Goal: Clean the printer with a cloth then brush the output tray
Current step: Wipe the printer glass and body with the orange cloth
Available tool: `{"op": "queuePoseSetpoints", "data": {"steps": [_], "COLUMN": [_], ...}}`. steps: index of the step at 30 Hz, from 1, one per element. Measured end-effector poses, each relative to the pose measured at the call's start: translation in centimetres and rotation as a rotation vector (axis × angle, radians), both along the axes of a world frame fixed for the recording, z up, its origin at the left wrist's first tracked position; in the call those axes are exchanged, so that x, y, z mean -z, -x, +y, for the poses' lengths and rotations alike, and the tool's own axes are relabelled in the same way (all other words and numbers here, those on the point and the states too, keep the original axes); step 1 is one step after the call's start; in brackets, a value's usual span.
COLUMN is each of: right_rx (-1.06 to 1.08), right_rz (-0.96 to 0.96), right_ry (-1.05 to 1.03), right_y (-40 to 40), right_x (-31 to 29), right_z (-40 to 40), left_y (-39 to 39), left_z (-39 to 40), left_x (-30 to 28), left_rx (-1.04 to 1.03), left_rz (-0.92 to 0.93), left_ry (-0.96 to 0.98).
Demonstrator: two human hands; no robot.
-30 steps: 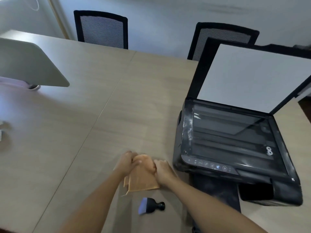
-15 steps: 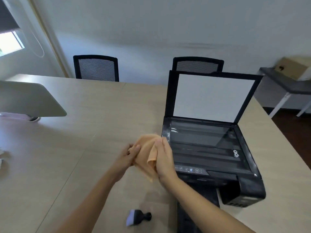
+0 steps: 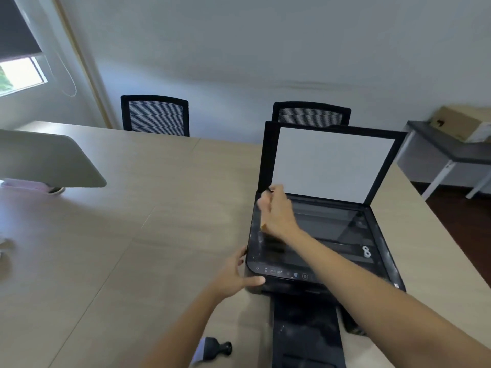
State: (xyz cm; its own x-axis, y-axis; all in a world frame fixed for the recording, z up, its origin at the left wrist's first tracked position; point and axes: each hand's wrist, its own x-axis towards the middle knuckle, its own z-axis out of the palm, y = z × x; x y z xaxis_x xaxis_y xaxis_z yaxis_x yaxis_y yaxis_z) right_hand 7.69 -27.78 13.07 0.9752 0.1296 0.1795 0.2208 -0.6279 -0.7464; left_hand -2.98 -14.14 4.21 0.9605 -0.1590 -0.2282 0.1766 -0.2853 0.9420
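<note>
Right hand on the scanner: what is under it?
Under the right hand only a small orange corner of the cloth shows at the palm's edge, over the printer and its dusty left rim. The rest of the cloth is covered.

We've got loads of open table left of the printer, nothing in the way there till the grey panel at the far left. The raised scanner lid walls off the far side of the glass. Near side, the output tray sticks out toward us, and the brush lies just left of it. Right of the printer there's only a narrow strip of table.
</note>
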Motion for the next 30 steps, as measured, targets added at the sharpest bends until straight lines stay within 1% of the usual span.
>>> {"op": "queuePoseSetpoints", "data": {"steps": [2,3,4,5,6,8,10,14,19,23,30], "right_rx": [-0.162,-0.233,-0.291,-0.328,-0.334,-0.293,-0.283,-0.284,-0.292,-0.301,-0.293], "right_rz": [0.138,0.18,0.209,0.226,0.228,0.158,0.068,-0.01,0.004,0.011,0.035], "right_ry": [0.44,0.598,0.69,0.726,0.739,0.736,0.742,0.721,0.726,0.725,0.744], "right_y": [-0.9,-1.1,-1.3,-1.1,-1.3,-1.1,-1.1,-3.2,-7.5,-9.9,-8.7], "right_x": [3.1,4.4,5.8,6.6,7.8,9.0,9.2,9.0,9.5,9.7,9.5], "right_z": [0.8,1.2,1.5,1.7,1.9,2.0,1.9,1.6,1.6,1.6,1.7], "left_y": [-0.3,-0.4,-0.5,-0.7,-0.7,-0.9,-1.1,-1.3,-1.3,-1.4,-1.3], "left_z": [-0.1,-0.1,-0.1,-0.1,-0.1,-0.2,-0.3,-0.4,-0.4,-0.3,-0.4], "left_x": [0.1,0.3,0.2,0.3,0.4,0.7,1.2,2.0,2.0,1.8,1.7], "left_rx": [-0.013,-0.021,-0.034,-0.051,-0.065,-0.097,-0.131,-0.142,-0.183,-0.148,-0.169], "left_rz": [-0.028,-0.04,-0.054,-0.065,-0.085,-0.11,-0.132,-0.123,-0.07,-0.069,-0.055], "left_ry": [-0.019,-0.033,-0.043,-0.055,-0.067,-0.072,-0.072,-0.094,-0.121,-0.148,-0.212]}}
